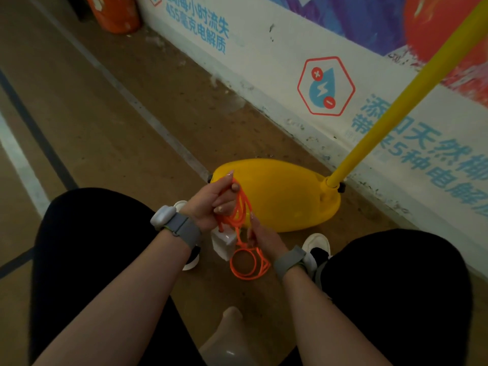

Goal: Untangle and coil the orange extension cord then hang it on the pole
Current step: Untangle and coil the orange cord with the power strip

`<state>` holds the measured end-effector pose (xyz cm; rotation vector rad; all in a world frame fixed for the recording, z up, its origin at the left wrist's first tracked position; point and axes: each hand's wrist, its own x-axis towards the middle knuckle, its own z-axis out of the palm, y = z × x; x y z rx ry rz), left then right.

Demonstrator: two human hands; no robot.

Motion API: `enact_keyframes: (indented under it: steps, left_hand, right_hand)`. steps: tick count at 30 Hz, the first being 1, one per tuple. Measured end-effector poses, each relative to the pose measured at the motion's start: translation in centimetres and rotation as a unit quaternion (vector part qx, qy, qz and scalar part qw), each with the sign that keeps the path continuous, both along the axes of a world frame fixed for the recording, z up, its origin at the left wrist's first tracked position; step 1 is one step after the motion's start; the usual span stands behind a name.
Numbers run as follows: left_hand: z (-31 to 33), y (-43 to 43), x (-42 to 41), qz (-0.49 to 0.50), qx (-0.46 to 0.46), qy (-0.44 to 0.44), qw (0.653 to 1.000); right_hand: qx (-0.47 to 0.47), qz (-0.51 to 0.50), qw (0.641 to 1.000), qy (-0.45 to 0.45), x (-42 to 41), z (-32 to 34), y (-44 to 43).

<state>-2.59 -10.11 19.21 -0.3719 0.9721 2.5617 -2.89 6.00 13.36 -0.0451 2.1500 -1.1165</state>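
Observation:
The orange extension cord (pixel 241 210) hangs in several loops from my left hand (pixel 211 204), whose fingers curl round the strands in front of the pole's base. More loops of it dangle lower, just above the floor between my feet. Its white plug block (pixel 224 243) hangs under my left hand. My right hand (pixel 260 233) pinches the cord strands a little lower and to the right. The yellow pole (pixel 406 101) rises slanting to the upper right from its yellow base (pixel 280 191) by the wall.
I am seated on a pale stool (pixel 227 339), knees in black trousers to either side. A printed wall banner (pixel 330 85) runs behind the pole. An orange container (pixel 116 14) stands at the far left by the wall. Brown floor with painted lines stretches left.

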Motion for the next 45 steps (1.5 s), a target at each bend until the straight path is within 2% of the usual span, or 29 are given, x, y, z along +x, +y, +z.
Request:
enact_keyframes:
  steps: [4, 9, 11, 13, 15, 16, 18, 19, 22, 24, 27, 31, 33, 35, 36, 38, 39, 42, 45]
  left_hand:
    - [0.0, -0.9, -0.4, 0.094, 0.075, 0.033, 0.992]
    - [-0.4, -1.0, -0.1, 0.173, 0.123, 0.047, 0.976]
    - [-0.1, -1.5, -0.4, 0.227, 0.13, 0.051, 0.964]
    - [0.6, -2.2, -1.0, 0.3, 0.113, 0.039, 0.946]
    - [0.8, -2.4, -1.3, 0.364, -0.007, 0.021, 0.931]
    - [0.8, -2.3, -1.3, 0.377, -0.116, 0.015, 0.919]
    - [-0.2, -1.9, -1.3, 0.358, -0.352, 0.009, 0.865]
    - [-1.0, -1.8, -1.3, 0.338, -0.44, 0.009, 0.832]
    - [-3.6, -1.8, -1.1, 0.243, -0.587, 0.014, 0.772]
    - [-4.8, -1.3, -0.8, 0.183, -0.631, 0.031, 0.753]
    - [-6.0, -0.5, -0.2, 0.09, -0.611, 0.063, 0.784]
    - [-6.6, -0.2, 0.0, -0.086, -0.582, 0.099, 0.803]
    - [-5.6, 0.3, 0.4, -0.154, -0.539, 0.065, 0.826]
    - [-4.7, 0.8, 1.0, -0.221, -0.502, 0.046, 0.835]
    - [-4.3, 1.0, 1.3, -0.247, -0.456, 0.042, 0.854]
    - [-3.6, 1.6, 1.7, -0.266, -0.299, -0.002, 0.916]
    - [-3.6, 1.7, 1.6, -0.272, -0.25, 0.006, 0.929]
    - [-3.1, 1.8, 1.6, -0.267, -0.205, 0.074, 0.939]
    - [-3.3, 1.6, 1.8, -0.273, -0.207, 0.09, 0.935]
  right_hand:
    - [0.118, 0.064, 0.991, -0.007, 0.5, -0.5, 0.9]
    - [0.198, 0.152, 0.968, 0.028, 0.8, -0.8, 1.0]
    - [0.24, 0.167, 0.956, -0.001, 1.5, -0.3, 1.7]
    - [0.258, 0.191, 0.947, 0.014, 2.2, -0.5, 2.1]
    - [0.237, 0.187, 0.952, 0.056, 2.3, -0.9, 0.8]
    - [0.219, 0.186, 0.953, 0.094, 2.4, -0.8, 0.0]
    - [0.186, 0.194, 0.951, 0.156, 2.7, 0.4, -1.1]
    - [0.169, 0.211, 0.945, 0.181, 3.0, 1.7, -1.5]
    - [0.105, 0.289, 0.923, 0.231, 3.4, 5.0, -2.3]
    - [0.081, 0.327, 0.921, 0.197, 3.3, 5.8, -2.6]
    - [0.062, 0.364, 0.917, 0.15, 3.1, 6.5, -2.7]
    - [0.049, 0.371, 0.914, 0.16, 2.5, 7.6, -2.5]
    - [0.035, 0.336, 0.924, 0.177, 1.6, 7.9, -1.8]
    - [0.009, 0.262, 0.94, 0.218, 0.0, 7.7, -0.6]
    - [-0.002, 0.22, 0.947, 0.235, -0.8, 7.5, 0.0]
    - [-0.016, 0.142, 0.956, 0.257, -2.1, 6.8, 1.1]
    - [-0.02, 0.114, 0.959, 0.258, -2.4, 6.4, 1.5]
    - [-0.046, 0.069, 0.971, 0.223, -2.8, 5.1, 2.1]
    - [-0.03, 0.032, 0.98, 0.193, -3.1, 4.0, 2.8]
